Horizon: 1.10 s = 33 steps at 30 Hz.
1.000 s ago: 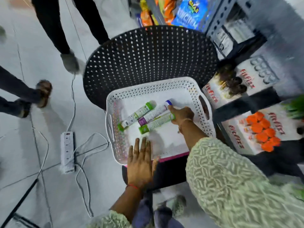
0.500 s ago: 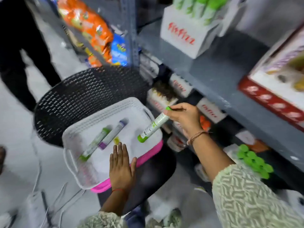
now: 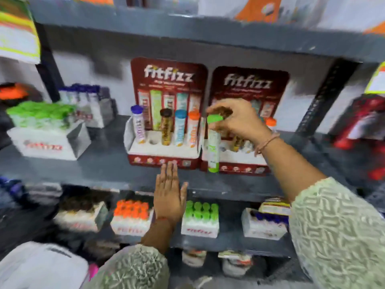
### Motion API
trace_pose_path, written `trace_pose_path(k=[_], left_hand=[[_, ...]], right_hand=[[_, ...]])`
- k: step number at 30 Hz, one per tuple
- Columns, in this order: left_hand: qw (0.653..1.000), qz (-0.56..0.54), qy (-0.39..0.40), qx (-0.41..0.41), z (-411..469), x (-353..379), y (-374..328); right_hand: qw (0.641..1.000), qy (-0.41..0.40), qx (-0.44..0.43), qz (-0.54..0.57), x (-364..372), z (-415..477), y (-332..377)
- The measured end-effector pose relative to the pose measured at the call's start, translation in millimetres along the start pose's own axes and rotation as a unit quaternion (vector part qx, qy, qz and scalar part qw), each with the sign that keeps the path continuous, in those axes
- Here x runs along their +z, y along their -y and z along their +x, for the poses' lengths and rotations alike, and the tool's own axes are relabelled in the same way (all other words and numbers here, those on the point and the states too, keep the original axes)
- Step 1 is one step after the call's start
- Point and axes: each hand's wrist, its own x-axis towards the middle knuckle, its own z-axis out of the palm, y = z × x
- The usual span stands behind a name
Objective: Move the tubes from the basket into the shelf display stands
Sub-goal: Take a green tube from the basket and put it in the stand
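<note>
My right hand (image 3: 235, 119) grips a green-capped white tube (image 3: 213, 147) by its top and holds it upright in front of the gap between two red fitfizz display stands. The left stand (image 3: 162, 157) holds several upright tubes and shows one bare hole (image 3: 153, 141) second from the left. The right stand (image 3: 245, 163) is partly hidden behind my hand. My left hand (image 3: 169, 195) is flat with fingers together, empty, near the shelf's front edge below the left stand. A corner of the white basket (image 3: 41, 265) shows at the bottom left.
A white box of green-capped tubes (image 3: 48, 132) and another of purple-capped ones (image 3: 89, 105) stand at the left on the grey shelf (image 3: 104, 170). The shelf below carries boxes of orange-capped (image 3: 131, 217) and green-capped tubes (image 3: 201, 217). An upper shelf board (image 3: 187, 32) runs overhead.
My view swung from the basket up to the shelf. My right hand lifted the green-capped tube out of the basket and turned it upright by the stands. My left hand left the basket rim.
</note>
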Motion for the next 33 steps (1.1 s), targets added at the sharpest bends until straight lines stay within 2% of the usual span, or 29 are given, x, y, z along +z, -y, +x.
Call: trace_pose_path(k=[2,5,11,16,20,27,33], left_hand=[[1.000,0.004,0.029,0.006,7,8,-7],[0.998,0.012,0.057,-0.001,9,16,-5],[0.996,0.027,0.084,0.005,7,24,9],[0.995,0.046,0.084,0.003,5,28,13],[0.995,0.052,0.082,0.004,5,29,13],[0.993,0.065,0.099,0.004,5,27,13],[0.992,0.073,0.100,0.008,5,26,12]], right_hand=[[0.995,0.008,-0.045,-0.094,-19,11,-6],[0.980,0.050,-0.069,-0.182,-37,29,-19],[0.957,0.093,-0.025,-0.273,-39,50,-45],[0.953,0.094,0.021,-0.288,-29,54,-64],[0.964,0.083,0.035,-0.249,-26,57,-64],[0.965,0.115,0.012,-0.236,-25,65,-59],[0.966,0.100,0.005,-0.240,-23,68,-62]])
